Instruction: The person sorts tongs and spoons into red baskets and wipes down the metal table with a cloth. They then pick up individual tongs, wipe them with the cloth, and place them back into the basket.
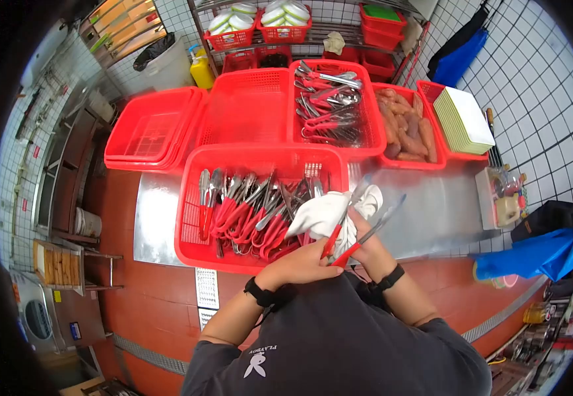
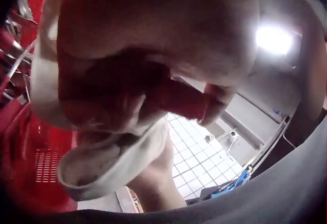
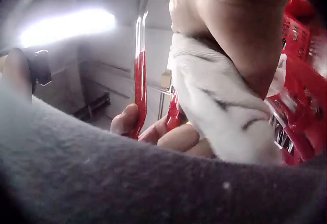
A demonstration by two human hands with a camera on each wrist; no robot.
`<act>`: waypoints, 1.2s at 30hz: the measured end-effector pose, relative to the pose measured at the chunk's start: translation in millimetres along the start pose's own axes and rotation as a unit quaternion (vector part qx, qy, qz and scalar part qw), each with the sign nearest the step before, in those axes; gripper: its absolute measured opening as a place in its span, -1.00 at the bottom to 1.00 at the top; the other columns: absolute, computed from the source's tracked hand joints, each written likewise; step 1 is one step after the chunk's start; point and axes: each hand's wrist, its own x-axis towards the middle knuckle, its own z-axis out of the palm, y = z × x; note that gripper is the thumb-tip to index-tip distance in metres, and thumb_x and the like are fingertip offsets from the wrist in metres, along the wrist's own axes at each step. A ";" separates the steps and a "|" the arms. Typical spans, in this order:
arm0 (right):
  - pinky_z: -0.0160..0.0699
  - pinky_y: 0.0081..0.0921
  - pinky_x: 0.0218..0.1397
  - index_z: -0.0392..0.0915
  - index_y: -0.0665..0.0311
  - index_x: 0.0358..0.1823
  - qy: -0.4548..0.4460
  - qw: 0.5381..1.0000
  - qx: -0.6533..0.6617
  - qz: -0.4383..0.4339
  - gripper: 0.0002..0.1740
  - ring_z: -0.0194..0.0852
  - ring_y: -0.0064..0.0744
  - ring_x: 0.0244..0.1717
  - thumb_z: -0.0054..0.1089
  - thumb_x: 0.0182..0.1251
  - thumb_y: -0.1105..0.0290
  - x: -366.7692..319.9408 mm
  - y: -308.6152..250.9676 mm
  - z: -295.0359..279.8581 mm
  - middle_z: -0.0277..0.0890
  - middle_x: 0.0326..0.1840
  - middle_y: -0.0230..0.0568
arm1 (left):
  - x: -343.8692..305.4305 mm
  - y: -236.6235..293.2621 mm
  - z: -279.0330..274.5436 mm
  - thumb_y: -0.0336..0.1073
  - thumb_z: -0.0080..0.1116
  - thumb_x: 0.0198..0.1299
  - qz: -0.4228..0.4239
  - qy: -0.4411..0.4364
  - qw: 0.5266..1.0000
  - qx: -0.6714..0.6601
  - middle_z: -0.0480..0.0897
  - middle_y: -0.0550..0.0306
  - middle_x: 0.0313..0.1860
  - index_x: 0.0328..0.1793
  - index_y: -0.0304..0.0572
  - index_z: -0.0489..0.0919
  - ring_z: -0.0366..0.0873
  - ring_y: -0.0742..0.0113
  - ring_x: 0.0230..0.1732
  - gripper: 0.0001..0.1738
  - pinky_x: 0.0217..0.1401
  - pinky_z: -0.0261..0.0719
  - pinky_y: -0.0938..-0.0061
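Over the near right corner of a red basket (image 1: 191, 254), I hold a pair of red-handled metal tongs (image 1: 347, 253), its arms spread and tips pointing away. My left hand (image 1: 296, 265) grips the handle end; in the right wrist view its fingers (image 3: 176, 138) curl by the red handle. My right hand (image 1: 369, 249) holds a white cloth (image 1: 319, 214) against the tongs, and folds of the cloth hide part of its fingers. Many red-handled tongs (image 1: 233, 218) lie heaped in the basket. The left wrist view shows the cloth (image 2: 107, 168) looped beside the right hand (image 2: 158, 178).
Behind stand a basket of tongs (image 1: 329, 105), a red basket (image 1: 247, 105), stacked red trays (image 1: 148, 125) and a basket of orange-brown food pieces (image 1: 408, 129). A white-topped stack (image 1: 464, 122) is at the right. The metal table (image 1: 431, 211) extends rightward beneath.
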 end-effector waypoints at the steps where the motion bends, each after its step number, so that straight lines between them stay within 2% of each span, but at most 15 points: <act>1: 0.60 -0.18 0.27 0.29 0.31 0.40 0.002 1.000 0.007 -0.006 -0.42 0.60 -0.14 0.17 0.02 0.54 0.09 -1.0 1.7 4.0 0.55 0.23 -0.05 | -2.4 5.4 2.7 -0.14 0.35 0.21 -0.002 0.000 0.999 -0.035 0.34 0.35 -0.35 0.16 -0.25 0.38 0.26 0.54 -0.37 -0.47 -0.34 0.28 0.54; 3: 0.62 -0.18 0.25 0.30 0.32 0.39 0.005 1.000 0.019 -0.009 -0.46 0.61 -0.13 0.16 0.07 0.53 0.18 -0.8 3.1 8.1 0.56 0.21 -0.03 | -2.1 1.2 7.2 -0.17 0.33 0.23 0.025 0.005 0.996 -0.080 0.46 0.30 -0.21 0.28 -0.27 0.36 0.35 0.54 -0.27 -0.41 -0.21 0.39 0.57; 4: 0.64 -0.14 0.24 0.28 0.36 0.38 0.016 0.999 -0.002 -0.036 -0.44 0.61 -0.06 0.16 0.09 0.51 0.18 -2.0 5.8 11.3 0.53 0.23 0.06 | -2.7 -1.3 5.9 -0.23 0.30 0.26 0.018 -0.013 0.995 -0.101 0.55 0.22 0.00 0.39 -0.28 0.33 0.46 0.53 -0.11 -0.36 -0.01 0.48 0.57; 5: 0.65 -0.11 0.22 0.27 0.39 0.38 0.028 0.997 -0.024 -0.064 -0.42 0.60 0.02 0.17 0.11 0.49 0.19 -2.7 6.8 15.4 0.50 0.26 0.14 | -5.9 -1.9 4.7 -0.23 0.30 0.26 0.010 -0.019 0.995 -0.100 0.55 0.22 0.00 0.39 -0.28 0.33 0.46 0.53 -0.11 -0.36 -0.01 0.48 0.57; 8: 0.68 -0.14 0.17 0.31 0.34 0.33 0.035 0.996 -0.010 -0.085 -0.49 0.63 -0.04 0.13 0.15 0.46 0.30 -12.2 1.6 33.4 0.57 0.15 0.03 | -12.1 -7.3 4.0 -0.32 0.28 0.26 -0.018 0.003 0.990 -0.139 0.58 0.13 0.14 0.43 -0.30 0.31 0.54 0.48 0.08 -0.36 0.16 0.52 0.49; 11: 0.74 -0.15 0.10 0.33 0.34 0.34 0.026 0.990 -0.046 -0.132 -0.52 0.67 -0.09 0.05 0.11 0.48 0.31 -5.3 2.2 30.1 0.58 0.12 0.01 | -13.0 -12.6 7.1 -0.28 0.31 0.22 -0.034 0.028 0.985 -0.165 0.63 0.12 0.01 0.35 -0.36 0.38 0.55 0.50 -0.08 -0.39 0.03 0.54 0.49; 16: 0.67 -0.26 0.15 0.35 0.35 0.32 0.026 0.982 -0.095 -0.162 -0.53 0.63 -0.21 0.08 0.12 0.49 0.29 -5.5 -0.5 16.2 0.57 0.11 -0.08 | -13.7 -13.6 10.5 -0.35 0.33 0.23 -0.050 0.035 0.979 -0.194 0.62 0.16 -0.06 0.21 -0.38 0.43 0.55 0.54 -0.06 -0.51 -0.01 0.54 0.57; 18: 0.69 -0.31 0.04 0.48 0.33 0.12 0.048 0.987 0.009 -0.152 -0.68 0.66 -0.30 -0.05 0.24 0.40 0.40 -8.2 -6.2 17.2 0.62 -0.05 -0.16 | -15.1 -17.9 12.9 -0.34 0.34 0.23 -0.026 0.043 0.981 -0.188 0.61 0.18 -0.07 0.18 -0.40 0.43 0.54 0.55 -0.07 -0.52 -0.03 0.55 0.57; 21: 0.68 -0.32 0.08 0.48 0.33 0.12 0.047 0.984 0.008 -0.174 -0.68 0.65 -0.30 -0.05 0.25 0.39 0.43 2.6 -11.6 -19.6 0.62 -0.04 -0.17 | -14.6 -27.4 8.2 -0.34 0.34 0.23 -0.063 0.043 0.988 -0.136 0.60 0.16 -0.06 0.18 -0.42 0.42 0.54 0.56 -0.05 -0.51 -0.04 0.54 0.59; 29: 0.59 -0.34 0.15 0.48 0.40 0.16 0.112 0.968 -0.025 -0.223 -0.59 0.61 -0.29 0.02 0.31 0.35 0.42 -17.1 -40.8 -28.3 0.62 0.01 -0.17 | -13.4 -17.3 7.7 -0.35 0.35 0.25 -0.051 0.037 0.988 -0.139 0.58 0.01 0.13 0.32 -0.43 0.31 0.56 0.40 0.18 -0.39 0.16 0.55 0.52; 31: 0.59 -0.35 0.15 0.44 0.40 0.23 0.156 0.952 -0.124 -0.234 -0.52 0.60 -0.28 0.04 0.31 0.34 0.38 -16.4 -46.4 -36.8 0.60 0.06 -0.16 | -14.3 -19.5 4.7 -0.31 0.38 0.22 -0.080 0.054 0.995 -0.028 0.59 0.11 0.03 0.25 -0.38 0.38 0.57 0.48 0.01 -0.43 0.04 0.56 0.50; 32: 0.60 -0.35 0.13 0.40 0.39 0.30 0.124 0.944 -0.170 -0.253 -0.45 0.59 -0.29 0.07 0.33 0.33 0.38 -20.0 -50.3 -29.8 0.57 0.12 -0.16 | -18.0 14.1 1.2 -0.27 0.42 0.16 -0.128 0.066 0.988 0.055 0.55 0.17 -0.14 0.18 -0.32 0.45 0.49 0.49 -0.21 -0.47 -0.13 0.52 0.49; 33: 0.60 -0.35 0.13 0.40 0.39 0.30 0.121 0.944 -0.169 -0.255 -0.45 0.59 -0.29 0.07 0.33 0.33 0.38 -26.1 -53.1 -21.1 0.57 0.12 -0.16 | -18.9 9.6 2.2 -0.27 0.42 0.16 -0.127 0.068 0.988 0.058 0.55 0.17 -0.14 0.18 -0.32 0.45 0.49 0.49 -0.21 -0.47 -0.13 0.52 0.49; 35: 0.60 -0.34 0.14 0.37 0.38 0.32 0.197 0.955 -0.175 -0.138 -0.45 0.57 -0.30 0.13 0.29 0.33 0.43 -38.7 -57.9 -5.6 0.55 0.17 -0.14 | -21.1 -11.0 7.2 -0.20 0.42 0.14 -0.024 0.147 0.984 0.100 0.52 0.16 -0.36 0.08 -0.33 0.47 0.44 0.40 -0.39 -0.49 -0.26 0.49 0.46; 36: 0.57 -0.24 0.23 0.37 0.36 0.34 0.212 0.939 -0.248 -0.108 -0.41 0.56 -0.22 0.19 0.29 0.32 0.37 -43.5 -59.7 -3.4 0.55 0.21 -0.11 | -20.8 -16.5 7.9 -0.19 0.42 0.13 -0.018 0.165 0.979 0.121 0.53 0.16 -0.41 0.20 -0.36 0.47 0.47 0.36 -0.40 -0.41 -0.25 0.51 0.45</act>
